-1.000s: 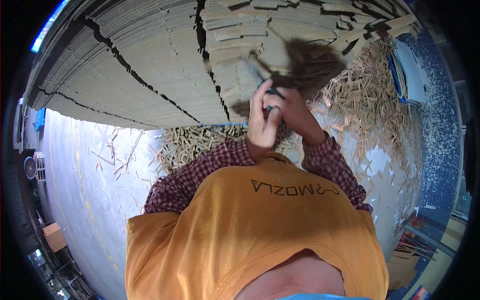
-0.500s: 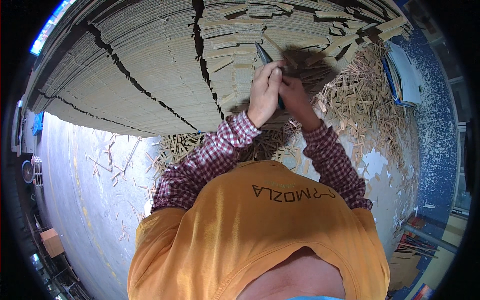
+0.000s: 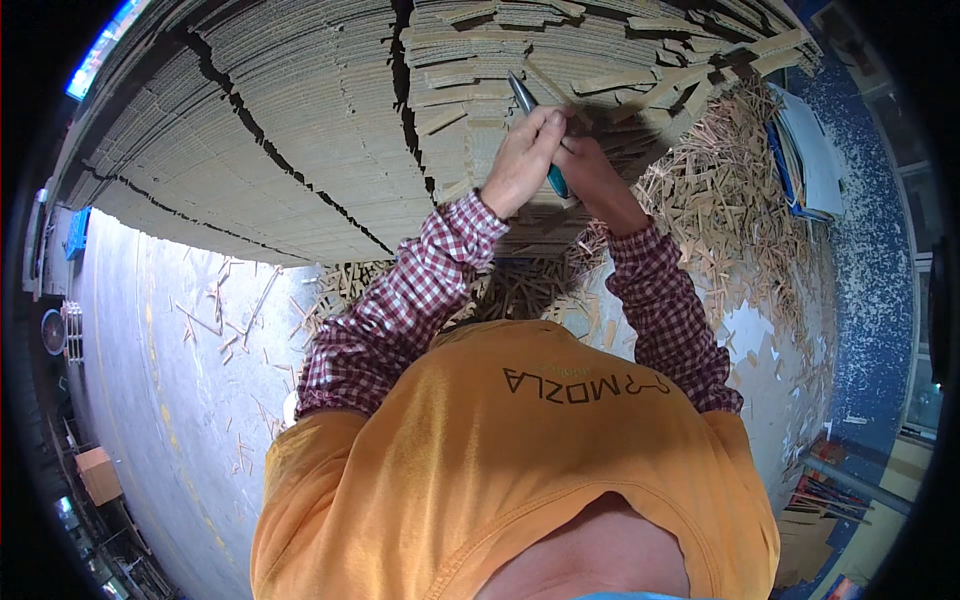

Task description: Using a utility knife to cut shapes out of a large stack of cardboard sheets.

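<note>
My left hand [image 3: 522, 162] is closed around a pointed dark metal tool with a teal handle [image 3: 556, 181]. Its grey tip sticks out beyond the fingers, over the ragged edges of a big stack of corrugated cardboard [image 3: 320, 120]. Pressed against the left hand, my right hand [image 3: 597, 182] is closed too, its fingers partly hidden behind the left and around the same tool. Loose cardboard strips [image 3: 615, 82] lie and jut out on the stack just past the tool's tip.
A heap of cardboard scraps [image 3: 715, 200] rises to the right of the stack. Behind it, papers in a blue holder [image 3: 805, 155] lean by a blue wall [image 3: 870, 230]. More strips are scattered over the grey floor [image 3: 150, 350]. A brown box [image 3: 99, 475] stands far left.
Both hands have shifted slightly away from me along with the tool, and more of its teal handle now shows between them. The loose strips look the same.
</note>
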The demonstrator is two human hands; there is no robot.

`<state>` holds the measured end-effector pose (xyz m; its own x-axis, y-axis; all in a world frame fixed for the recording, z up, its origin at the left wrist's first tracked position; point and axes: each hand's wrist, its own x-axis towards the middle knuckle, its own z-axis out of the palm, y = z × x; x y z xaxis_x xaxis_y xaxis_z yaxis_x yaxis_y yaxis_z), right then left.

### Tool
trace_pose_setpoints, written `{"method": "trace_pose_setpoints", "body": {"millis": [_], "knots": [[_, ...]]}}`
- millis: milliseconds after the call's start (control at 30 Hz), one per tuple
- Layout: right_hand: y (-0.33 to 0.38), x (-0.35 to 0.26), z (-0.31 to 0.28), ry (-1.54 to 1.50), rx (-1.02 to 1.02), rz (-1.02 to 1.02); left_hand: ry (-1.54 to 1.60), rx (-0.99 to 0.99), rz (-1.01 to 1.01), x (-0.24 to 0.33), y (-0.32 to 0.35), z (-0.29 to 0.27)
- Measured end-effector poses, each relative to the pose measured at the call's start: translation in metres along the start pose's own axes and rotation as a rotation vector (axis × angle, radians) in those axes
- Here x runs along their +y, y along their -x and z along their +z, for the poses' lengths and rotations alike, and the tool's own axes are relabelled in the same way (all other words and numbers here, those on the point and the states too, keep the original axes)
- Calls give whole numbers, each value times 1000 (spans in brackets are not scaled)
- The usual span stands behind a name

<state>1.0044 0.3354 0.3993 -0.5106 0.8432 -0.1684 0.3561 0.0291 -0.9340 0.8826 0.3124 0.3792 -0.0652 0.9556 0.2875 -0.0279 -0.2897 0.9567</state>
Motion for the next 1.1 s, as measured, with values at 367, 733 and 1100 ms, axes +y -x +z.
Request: {"method": "trace_pose_setpoints", "body": {"millis": [367,733,1100], "knots": [[8,-5,48,49,380,-437,-133,122,149,15,10,-9],[18,-42,24,-242,103,-28,297,-40,-620,73,13,-15],[53,-8,28,-24,-131,-120,88,-125,-111,11,72,-26]]}}
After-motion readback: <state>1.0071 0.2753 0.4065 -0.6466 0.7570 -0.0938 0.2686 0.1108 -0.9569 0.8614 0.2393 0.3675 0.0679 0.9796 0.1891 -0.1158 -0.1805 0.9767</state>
